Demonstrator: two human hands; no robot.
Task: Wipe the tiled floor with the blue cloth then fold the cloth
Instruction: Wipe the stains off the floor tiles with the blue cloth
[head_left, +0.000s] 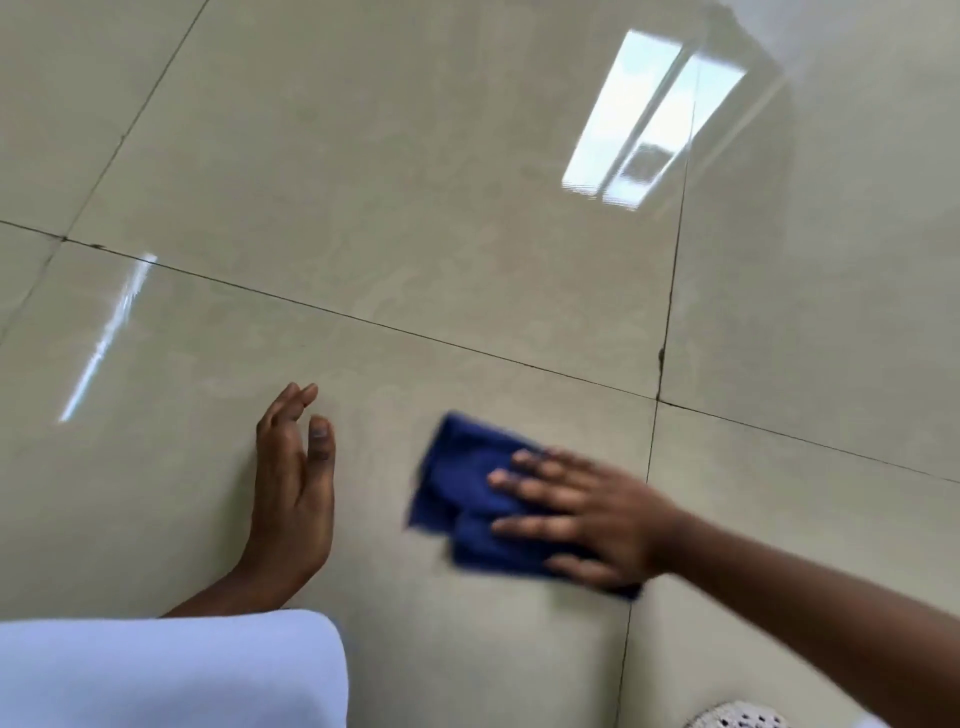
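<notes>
Closest to the camera, low on the left, is a bit of white clothing. At the bottom right edge peeks a white thing with dots; it is too cut off to name.

A little farther out are the two hands. The left hand is on its side with straight, relaxed fingers. It holds nothing. It seems to rest on the tiled floor, but that is hard to tell for sure.

The right hand lies flat with its fingers spread. It presses down on the blue cloth. The cloth is bunched up on the floor, on the same tile as the left hand, near a dark line where tiles meet. The cloth and hand look blurry, so the hand is likely sliding.

Farther away, the floor is shiny and shows bright window light.

This looks like the wiping step. The folding is not done yet. Next, the hand should keep pushing flat and sweep over more tiles.
</notes>
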